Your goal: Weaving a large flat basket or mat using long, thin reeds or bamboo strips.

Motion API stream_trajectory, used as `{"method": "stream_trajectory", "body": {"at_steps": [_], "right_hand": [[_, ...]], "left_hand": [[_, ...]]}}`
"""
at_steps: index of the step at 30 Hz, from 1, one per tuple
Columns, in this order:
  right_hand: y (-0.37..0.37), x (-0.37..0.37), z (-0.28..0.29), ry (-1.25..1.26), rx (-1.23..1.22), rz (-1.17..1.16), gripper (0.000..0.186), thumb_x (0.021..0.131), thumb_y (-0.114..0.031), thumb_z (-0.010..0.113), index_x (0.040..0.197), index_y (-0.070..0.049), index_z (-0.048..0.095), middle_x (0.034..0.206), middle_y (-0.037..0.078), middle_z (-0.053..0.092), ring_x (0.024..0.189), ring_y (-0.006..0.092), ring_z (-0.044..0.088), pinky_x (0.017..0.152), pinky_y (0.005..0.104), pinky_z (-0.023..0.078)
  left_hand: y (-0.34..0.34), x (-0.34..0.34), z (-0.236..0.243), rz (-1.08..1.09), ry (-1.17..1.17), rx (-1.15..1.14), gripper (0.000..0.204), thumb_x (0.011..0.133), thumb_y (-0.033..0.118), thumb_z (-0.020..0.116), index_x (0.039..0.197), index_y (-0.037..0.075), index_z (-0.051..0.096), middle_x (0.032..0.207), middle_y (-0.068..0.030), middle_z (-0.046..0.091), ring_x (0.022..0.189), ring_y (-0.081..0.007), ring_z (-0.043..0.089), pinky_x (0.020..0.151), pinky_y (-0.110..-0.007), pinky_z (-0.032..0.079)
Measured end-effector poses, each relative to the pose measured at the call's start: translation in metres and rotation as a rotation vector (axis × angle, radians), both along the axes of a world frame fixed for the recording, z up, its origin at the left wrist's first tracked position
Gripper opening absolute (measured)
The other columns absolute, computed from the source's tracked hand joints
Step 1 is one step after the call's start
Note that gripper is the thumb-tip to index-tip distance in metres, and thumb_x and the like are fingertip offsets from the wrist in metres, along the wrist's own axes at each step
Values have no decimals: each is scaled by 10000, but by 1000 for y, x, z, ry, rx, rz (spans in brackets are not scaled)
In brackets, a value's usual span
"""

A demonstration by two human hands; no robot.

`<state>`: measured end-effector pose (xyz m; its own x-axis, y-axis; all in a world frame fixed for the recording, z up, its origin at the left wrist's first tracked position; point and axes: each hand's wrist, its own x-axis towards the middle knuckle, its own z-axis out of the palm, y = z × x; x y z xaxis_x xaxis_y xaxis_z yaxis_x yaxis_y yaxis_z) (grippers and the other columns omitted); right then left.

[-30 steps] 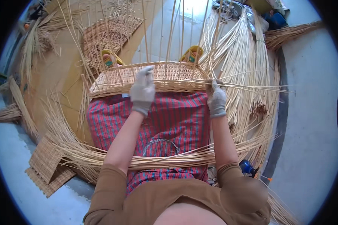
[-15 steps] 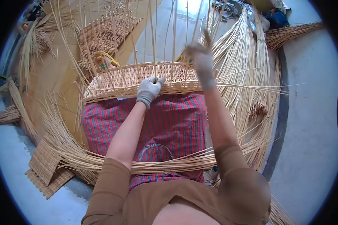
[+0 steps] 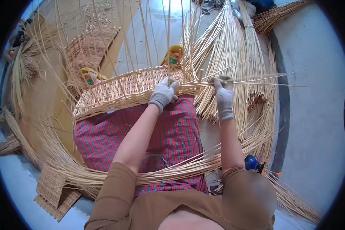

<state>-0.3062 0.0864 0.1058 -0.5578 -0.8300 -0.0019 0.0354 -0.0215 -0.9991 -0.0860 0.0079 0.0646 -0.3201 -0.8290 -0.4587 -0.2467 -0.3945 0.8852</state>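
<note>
A partly woven wicker basket (image 3: pixel 130 85) with tall upright stakes stands in front of me, its near edge against the checked cloth over my lap. My left hand (image 3: pixel 164 93), in a pale grey work glove, is closed on the near edge toward the basket's right end, around the weave and the foot of a stake. Past the right corner, long thin wicker strands (image 3: pixel 258 82) stick out sideways. My gloved right hand (image 3: pixel 223 94) has its fingers closed on these strands close to the corner. How many it grips is hidden.
Red checked cloth (image 3: pixel 138 132) covers my lap, with a bundle of canes (image 3: pixel 176 174) across it. More canes (image 3: pixel 234 50) lie at the right. Beyond the basket are a woven panel (image 3: pixel 90 48) and yellow slippers (image 3: pixel 176 51); small woven mats (image 3: pixel 51 180) lie at lower left.
My right hand has come down from above the basket's right end and closed on the strands to its right. My left hand has shifted rightward along the near edge. The view has shifted.
</note>
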Motion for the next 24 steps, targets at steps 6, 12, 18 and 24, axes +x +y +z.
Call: {"method": "stream_trajectory", "body": {"at_steps": [6,12,18,24], "right_hand": [[-150,38,39,927,-154,192,659,890,-62,674,1499,-148,440,1225,142,663,926,239,640,843,311,527],[-77,13,1,-248,-546,-38,246,985,-73,559,1222,-9,580,852,108,700,680,140,642,664,305,560],[-7,49,-6,357,178,210,191,1010,-147,568,1148,-36,637,949,127,712,851,189,708,715,333,561],[-81,24,-41,1213,626,446,398,966,-438,517,1097,-113,705,1032,263,687,1028,426,654,876,484,523]], "left_hand": [[6,-41,-32,72,-319,-387,446,1029,445,457,1001,42,647,957,-229,688,981,-448,627,847,-514,493],[-13,-18,-12,49,-361,-287,392,930,439,661,934,48,678,881,-187,707,843,-369,674,787,-440,520],[-12,-6,-35,70,-313,-289,405,857,426,759,959,46,664,864,-167,718,747,-303,682,733,-409,531],[72,74,56,-288,36,-347,732,885,94,715,1522,95,354,1368,-172,581,945,-178,692,909,-364,550]]}}
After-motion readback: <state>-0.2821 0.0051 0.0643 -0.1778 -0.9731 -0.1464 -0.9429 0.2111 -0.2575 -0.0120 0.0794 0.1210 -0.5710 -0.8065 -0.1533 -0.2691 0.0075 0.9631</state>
